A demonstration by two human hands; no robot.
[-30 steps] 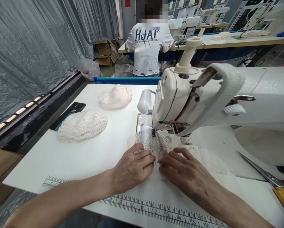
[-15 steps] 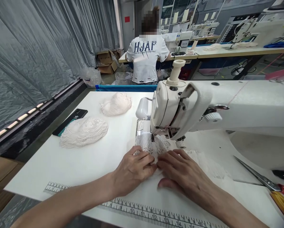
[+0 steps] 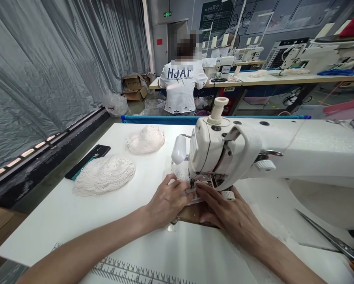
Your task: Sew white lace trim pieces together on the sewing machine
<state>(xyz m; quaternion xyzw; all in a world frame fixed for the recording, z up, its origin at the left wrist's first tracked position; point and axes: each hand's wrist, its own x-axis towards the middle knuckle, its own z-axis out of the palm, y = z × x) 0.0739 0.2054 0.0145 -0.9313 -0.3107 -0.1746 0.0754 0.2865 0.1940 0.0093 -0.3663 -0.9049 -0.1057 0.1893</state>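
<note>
A white sewing machine (image 3: 208,154) stands before me, its needle area just above my fingertips. White lace (image 3: 179,170) lies under the presser foot and spreads out behind it. My left hand (image 3: 169,199) has its fingers curled and closed on the lace, left of the needle. Close to the foot on the right, my right hand (image 3: 228,209) pinches the lace, its fingertips partly hidden by the machine head. A brown strip (image 3: 191,214) shows below the hands on the machine bed. More sheer white fabric trails beneath my right forearm.
Stacked white lace pieces (image 3: 106,175) partly cover a dark phone-like object (image 3: 98,151). Pale fabric (image 3: 146,140) sits behind them. Scissors (image 3: 327,234) lie at right. A printed ruler (image 3: 129,272) runs along the front. A person (image 3: 181,85) sits ahead, back turned.
Both hands have moved forward with the lace, closer to the needle. The brown strip below them now shows. The camera view has tilted upward.
</note>
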